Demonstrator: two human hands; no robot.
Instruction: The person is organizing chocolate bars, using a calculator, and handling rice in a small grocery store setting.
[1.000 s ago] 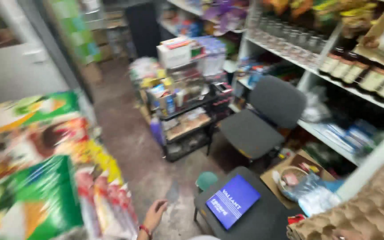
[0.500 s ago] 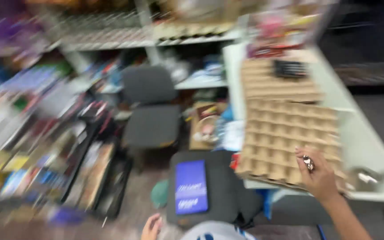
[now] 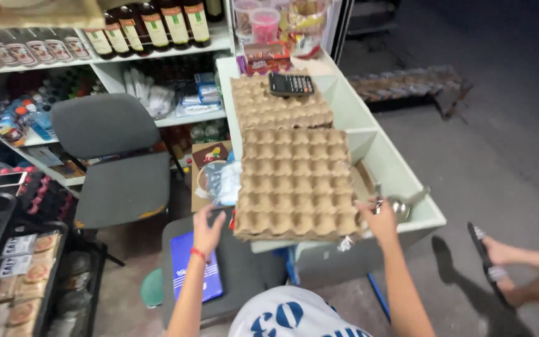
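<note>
A stack of brown cardboard egg trays [image 3: 294, 181] lies on a white counter [image 3: 400, 178]. My right hand [image 3: 378, 218] rests at the stack's near right corner, fingers closed on a small metal object. My left hand [image 3: 207, 228], with a red band at the wrist, hovers open near the stack's near left corner, above a dark stool [image 3: 238, 274] that carries a blue booklet [image 3: 196, 267]. A second stack of egg trays [image 3: 279, 106] lies farther back with a black calculator [image 3: 290, 83] on top.
A grey chair [image 3: 116, 162] stands at the left before shelves of dark bottles [image 3: 151, 25] and packaged goods. Black crates of packets [image 3: 29, 274] sit at lower left. Another person's sandalled foot [image 3: 500, 256] shows at lower right. A metal scoop [image 3: 403, 205] lies on the counter.
The view has swung from the shop floor and chair round to the counter. My right hand reached the near egg tray stack, and my left hand rose toward its left corner.
</note>
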